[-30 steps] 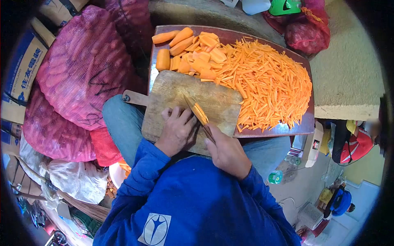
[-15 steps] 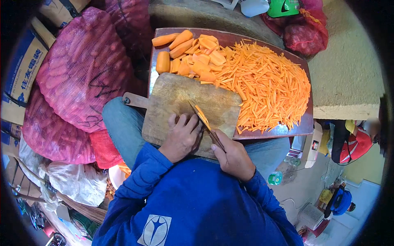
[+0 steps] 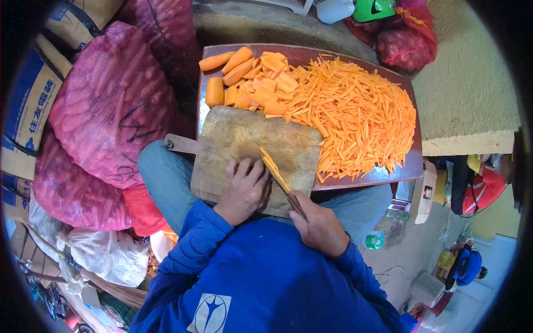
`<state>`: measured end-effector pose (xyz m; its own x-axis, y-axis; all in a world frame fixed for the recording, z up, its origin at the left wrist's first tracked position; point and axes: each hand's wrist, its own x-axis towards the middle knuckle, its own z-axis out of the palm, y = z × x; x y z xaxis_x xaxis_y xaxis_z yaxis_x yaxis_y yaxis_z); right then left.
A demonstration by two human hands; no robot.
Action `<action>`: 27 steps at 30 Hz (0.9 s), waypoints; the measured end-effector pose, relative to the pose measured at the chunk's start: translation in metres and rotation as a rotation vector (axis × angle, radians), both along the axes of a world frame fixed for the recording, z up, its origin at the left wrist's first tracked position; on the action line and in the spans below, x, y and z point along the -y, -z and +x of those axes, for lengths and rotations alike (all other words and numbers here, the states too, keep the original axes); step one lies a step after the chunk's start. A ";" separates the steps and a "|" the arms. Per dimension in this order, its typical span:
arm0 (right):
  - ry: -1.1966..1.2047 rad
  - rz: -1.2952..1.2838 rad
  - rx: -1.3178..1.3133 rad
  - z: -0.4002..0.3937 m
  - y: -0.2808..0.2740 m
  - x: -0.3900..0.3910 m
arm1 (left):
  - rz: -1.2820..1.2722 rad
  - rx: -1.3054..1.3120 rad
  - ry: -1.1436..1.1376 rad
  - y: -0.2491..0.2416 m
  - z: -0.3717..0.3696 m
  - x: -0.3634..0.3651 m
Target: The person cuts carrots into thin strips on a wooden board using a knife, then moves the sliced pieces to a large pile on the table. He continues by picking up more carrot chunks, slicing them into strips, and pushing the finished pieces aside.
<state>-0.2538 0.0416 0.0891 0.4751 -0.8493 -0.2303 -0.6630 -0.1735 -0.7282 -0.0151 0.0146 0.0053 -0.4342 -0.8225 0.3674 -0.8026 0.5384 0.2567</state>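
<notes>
My right hand (image 3: 320,226) is wrapped round the handle of a knife (image 3: 292,198), whose narrow blade slants up and left over the wooden cutting board (image 3: 222,130). Carrot strips (image 3: 272,166) lie along the blade. Left of the knife, my left hand (image 3: 242,191) rests on the board with its fingers bent and close together; whatever is under them is hidden. Beyond the board sit flat carrot slices (image 3: 265,85) and several peeled carrots (image 3: 237,72). A big heap of carrot sticks (image 3: 361,114) spreads to the right.
The dark red table (image 3: 355,185) stands over my knees. Mesh sacks (image 3: 111,102) are stacked at the left, beside cardboard boxes (image 3: 36,111). A concrete ledge (image 3: 466,83) runs along the right. Farther off are a person in red (image 3: 484,188) and one in blue (image 3: 469,267).
The whole view has shifted slightly. My right hand and the knife have moved a little down relative to the board, and the strips on the blade show more. My left hand stays on the board.
</notes>
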 end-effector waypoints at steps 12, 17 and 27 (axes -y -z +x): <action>0.024 0.067 0.026 0.001 -0.001 0.006 | 0.010 -0.066 -0.022 -0.002 -0.001 -0.003; 0.022 0.058 0.045 0.023 0.012 0.028 | 0.021 -0.065 -0.022 -0.001 0.001 -0.002; 0.045 0.064 0.017 0.017 0.005 0.009 | 0.060 -0.136 -0.003 0.003 0.003 -0.001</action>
